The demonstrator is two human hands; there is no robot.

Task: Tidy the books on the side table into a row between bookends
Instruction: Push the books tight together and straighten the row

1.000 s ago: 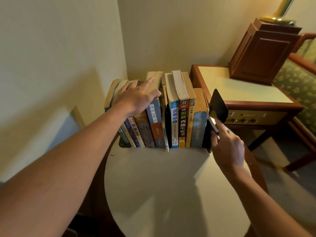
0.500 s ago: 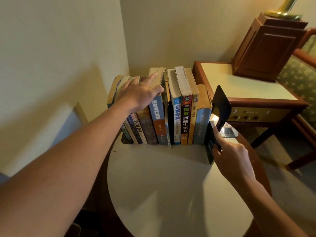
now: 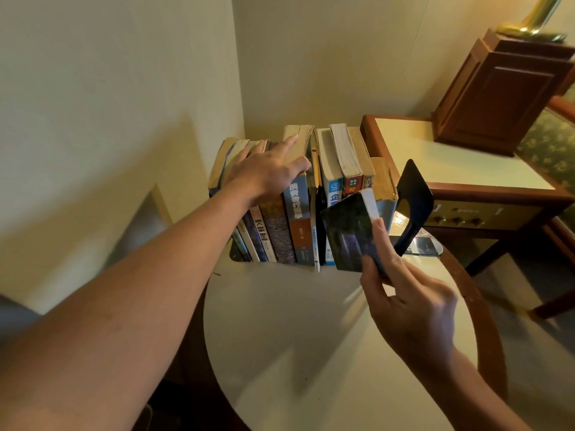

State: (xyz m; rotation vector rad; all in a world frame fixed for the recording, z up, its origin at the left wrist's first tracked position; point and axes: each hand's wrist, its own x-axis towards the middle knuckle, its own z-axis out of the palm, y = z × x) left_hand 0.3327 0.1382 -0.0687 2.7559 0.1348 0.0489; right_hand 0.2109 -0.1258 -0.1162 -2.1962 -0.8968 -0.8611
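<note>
While the left hand [image 3: 267, 172] lies flat across the tops of the books [image 3: 311, 194], I read this as the step of feeding a last loose volume into the row on the round side table [image 3: 280, 353]. The head view is all I have from here. In it the row stands against the wall corner. Its left end leans a little over a dark foot that I take for the left bookend [image 3: 235, 255]. Its right end is just beside the black bookend [image 3: 415, 200], which tilts away from the last yellowed book [image 3: 384, 178], with a lit gap between them. The right hand [image 3: 407, 303] holds a thin dark-covered book [image 3: 347, 234] in front of the row's right end, tilted, with its cover toward me. Whether its lower edge touches the tabletop I cannot tell.

As I judge it, the next move is to turn that book spine-out and slip it into the gap, then push the black bookend in snug. The left hand has to brace the row so nothing topples.

The left fingers [image 3: 287, 144] are straight and spread, pressing on the page edges and curled round nothing. On the right hand, the thumb [image 3: 380, 233] lies along the cover near its lower right corner with the other fingers behind, pinching the book between them.
</note>
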